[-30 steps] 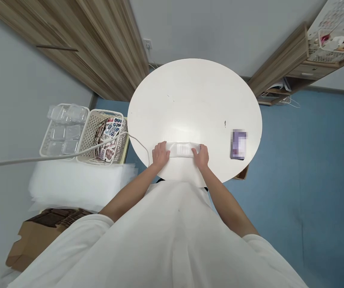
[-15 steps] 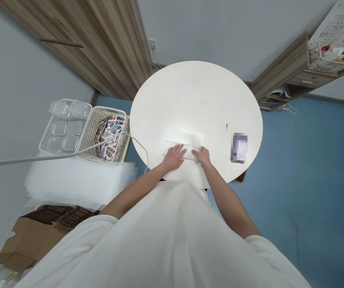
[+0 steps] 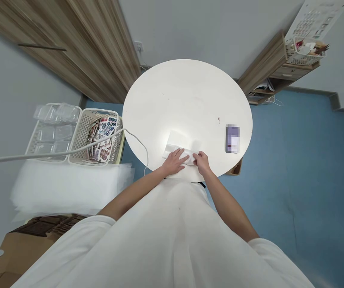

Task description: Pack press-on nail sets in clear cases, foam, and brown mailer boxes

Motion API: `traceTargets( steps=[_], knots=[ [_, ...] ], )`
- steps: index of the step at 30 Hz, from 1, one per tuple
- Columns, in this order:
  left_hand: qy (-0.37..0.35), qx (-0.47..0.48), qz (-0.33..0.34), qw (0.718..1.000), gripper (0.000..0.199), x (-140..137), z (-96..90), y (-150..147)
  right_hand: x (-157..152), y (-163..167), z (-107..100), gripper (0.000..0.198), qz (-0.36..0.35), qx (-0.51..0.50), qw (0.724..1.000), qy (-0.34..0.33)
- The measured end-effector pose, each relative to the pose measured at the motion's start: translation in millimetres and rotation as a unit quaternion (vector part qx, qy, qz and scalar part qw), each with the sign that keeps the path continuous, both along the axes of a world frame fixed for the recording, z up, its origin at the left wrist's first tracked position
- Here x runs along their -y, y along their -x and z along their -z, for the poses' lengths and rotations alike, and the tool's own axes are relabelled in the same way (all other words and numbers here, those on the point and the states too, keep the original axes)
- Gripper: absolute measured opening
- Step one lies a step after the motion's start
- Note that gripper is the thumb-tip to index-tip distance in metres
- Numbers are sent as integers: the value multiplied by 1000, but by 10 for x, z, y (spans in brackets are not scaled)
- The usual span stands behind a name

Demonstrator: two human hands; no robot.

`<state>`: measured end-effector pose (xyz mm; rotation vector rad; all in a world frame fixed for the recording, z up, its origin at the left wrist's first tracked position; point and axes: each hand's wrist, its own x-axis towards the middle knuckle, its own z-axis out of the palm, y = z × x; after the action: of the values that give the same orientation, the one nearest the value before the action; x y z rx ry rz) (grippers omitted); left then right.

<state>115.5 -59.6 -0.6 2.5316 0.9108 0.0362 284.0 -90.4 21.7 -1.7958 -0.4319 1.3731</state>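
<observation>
On the near part of the white round table [image 3: 186, 92] lies a thin white sheet [image 3: 178, 139], folded over along its near side. Whether anything is wrapped in the fold is hidden. My left hand [image 3: 173, 162] lies flat on the folded part with its fingers spread. At the right end of the fold, my right hand [image 3: 201, 161] pinches the sheet between thumb and fingers. A translucent flap stands up a little beyond the right fingers.
A purple-and-white blurred item [image 3: 232, 139] rests at the table's right. A white cable [image 3: 108, 137] crosses on the left. Beyond it are a basket of printed cards [image 3: 78, 140], a basket with clear plastic boxes [image 3: 54, 130], stacked white sheets [image 3: 69, 186] and a cardboard box [image 3: 18, 252].
The sheet has turned so that its right end comes nearer to me. My right hand has shifted towards the left hand and curled tighter around the edge. The camera view has shifted too.
</observation>
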Motion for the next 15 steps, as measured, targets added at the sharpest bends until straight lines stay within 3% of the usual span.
traceTargets(
  steps=[8, 13, 15],
  knots=[
    [18, 79, -25, 996, 70, 36, -96, 122, -199, 223, -19, 14, -104, 29, 994, 8],
    [1, 22, 0, 1000, 56, 43, -116, 138, -198, 136, -19, 29, -171, 83, 982, 6],
    [-5, 11, 4, 1000, 51, 23, -84, 153, -167, 79, -57, 31, -230, 167, 959, -10]
  ],
)
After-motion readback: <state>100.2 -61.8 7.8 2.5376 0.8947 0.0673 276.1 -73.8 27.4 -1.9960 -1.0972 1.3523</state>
